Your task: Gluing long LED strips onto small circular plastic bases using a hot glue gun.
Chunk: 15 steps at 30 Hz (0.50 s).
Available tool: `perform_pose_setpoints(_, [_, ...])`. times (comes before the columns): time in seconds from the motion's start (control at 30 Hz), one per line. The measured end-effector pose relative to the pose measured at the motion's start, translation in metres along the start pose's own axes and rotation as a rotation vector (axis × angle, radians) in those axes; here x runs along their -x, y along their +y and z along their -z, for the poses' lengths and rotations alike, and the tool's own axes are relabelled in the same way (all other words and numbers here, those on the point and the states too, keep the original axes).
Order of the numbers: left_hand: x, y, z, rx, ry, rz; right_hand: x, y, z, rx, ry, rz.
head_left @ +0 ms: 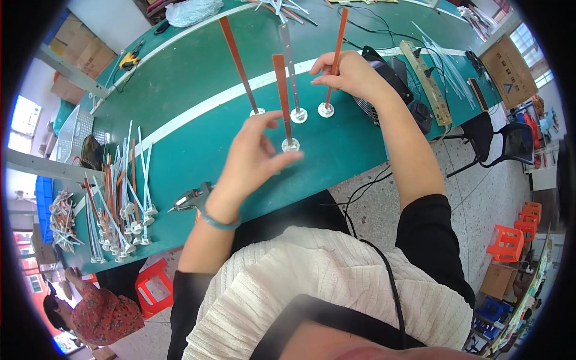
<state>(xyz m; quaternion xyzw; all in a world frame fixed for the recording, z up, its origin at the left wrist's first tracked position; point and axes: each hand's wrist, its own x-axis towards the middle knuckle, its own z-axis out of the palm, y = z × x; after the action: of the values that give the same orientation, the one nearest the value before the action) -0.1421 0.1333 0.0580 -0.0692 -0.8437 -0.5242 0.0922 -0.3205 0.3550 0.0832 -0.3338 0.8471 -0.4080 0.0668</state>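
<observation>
Several upright strips on round white bases stand on the green table before me. My left hand [252,153] is open beside the nearest brown strip [282,90], its thumb close to that strip's white base [290,145]. My right hand [348,72] is at the orange-brown strip [341,36] on the right. Its fingers and thumb are parted, and the strip passes through the gap between them. A grey strip [289,60] stands between the hands, and another brown strip [235,54] rises at the left, its base partly behind my left hand.
A glue gun [195,197] lies by my left wrist. Many strips with white bases [123,222] are piled at the left. A black fan-like device [384,78] and a power strip [426,84] are at the right. A person [102,312] is at the lower left.
</observation>
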Motion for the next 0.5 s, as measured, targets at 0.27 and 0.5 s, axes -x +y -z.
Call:
perform_pose_setpoints(0.27, [-0.037, -0.022, -0.017, 0.018, 0.097, -0.038, -0.015, 0.01, -0.007, 0.001, 0.085, 0.022])
perform_pose_setpoints(0.5, [-0.044, -0.022, 0.0, 0.026, 0.177, -0.022, -0.004, 0.007, -0.003, 0.098, 0.119, 0.025])
